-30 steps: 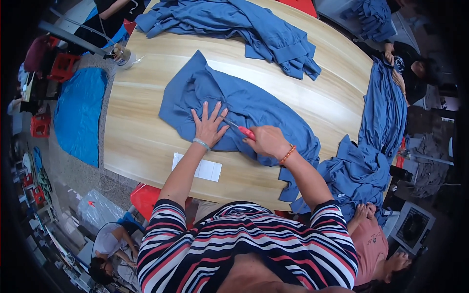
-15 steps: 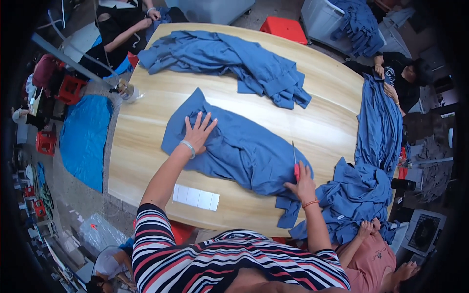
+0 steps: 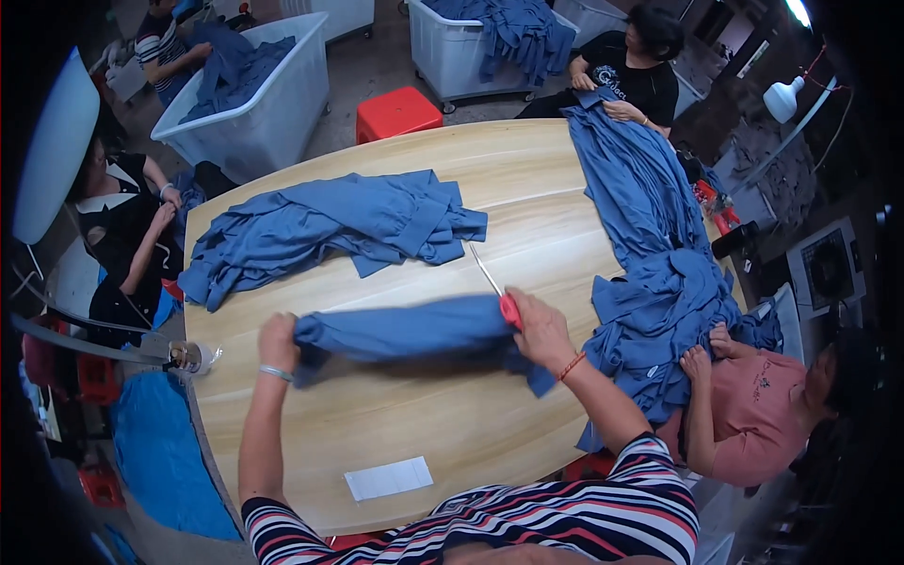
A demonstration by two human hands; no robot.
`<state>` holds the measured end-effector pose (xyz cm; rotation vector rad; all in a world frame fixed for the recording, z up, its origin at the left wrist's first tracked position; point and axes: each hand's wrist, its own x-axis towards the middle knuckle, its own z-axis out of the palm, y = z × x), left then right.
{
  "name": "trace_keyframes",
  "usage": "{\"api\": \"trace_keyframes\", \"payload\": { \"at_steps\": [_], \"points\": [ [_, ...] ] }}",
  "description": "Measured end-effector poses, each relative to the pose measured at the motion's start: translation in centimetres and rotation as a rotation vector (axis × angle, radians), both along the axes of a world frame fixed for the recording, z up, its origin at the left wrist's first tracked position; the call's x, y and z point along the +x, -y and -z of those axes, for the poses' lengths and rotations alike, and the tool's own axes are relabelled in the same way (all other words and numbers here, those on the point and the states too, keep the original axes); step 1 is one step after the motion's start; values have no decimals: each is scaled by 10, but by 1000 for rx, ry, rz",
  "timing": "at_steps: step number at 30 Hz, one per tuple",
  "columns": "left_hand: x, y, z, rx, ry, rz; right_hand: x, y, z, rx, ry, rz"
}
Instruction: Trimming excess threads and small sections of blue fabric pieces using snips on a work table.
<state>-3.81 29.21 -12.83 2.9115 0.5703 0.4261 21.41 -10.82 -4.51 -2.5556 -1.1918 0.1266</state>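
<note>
A blue garment (image 3: 405, 331) stretches between my hands just above the table, blurred by motion. My left hand (image 3: 277, 341) is closed on its left end. My right hand (image 3: 539, 328) is closed at the other end, around what look like red-handled scissors (image 3: 490, 275), with the slim metal point toward the far side. The fingers of that hand also seem to grip the cloth, though they partly hide it. Farther back lies a heap of similar blue garments (image 3: 330, 221).
A pale strip of paper (image 3: 388, 478) lies near the front edge of the wooden table (image 3: 282, 443). More blue garments (image 3: 664, 292) cover the right side, where two people handle them. A clear jar (image 3: 191, 356) stands at the left edge. Beyond are a red stool (image 3: 399, 113) and wheeled bins (image 3: 292, 104).
The garment that lay flat under my spread left hand is now gathered and lifted between both hands. My left hand has closed on it. The view has tilted up toward the far side.
</note>
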Motion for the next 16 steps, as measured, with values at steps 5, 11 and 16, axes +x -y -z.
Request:
{"api": "trace_keyframes", "payload": {
  "at_steps": [5, 11, 16],
  "points": [
    [15, -81, -105, 336, 268, -98, 39, -94, -56, 210, 154, -53],
    [4, -74, -70, 232, -19, -543, -2, -118, -41, 74, -15, -43],
    [-26, -29, 45, -188, -192, -98, -51, -58, 24, 147, -489, 82]
  ]
}}
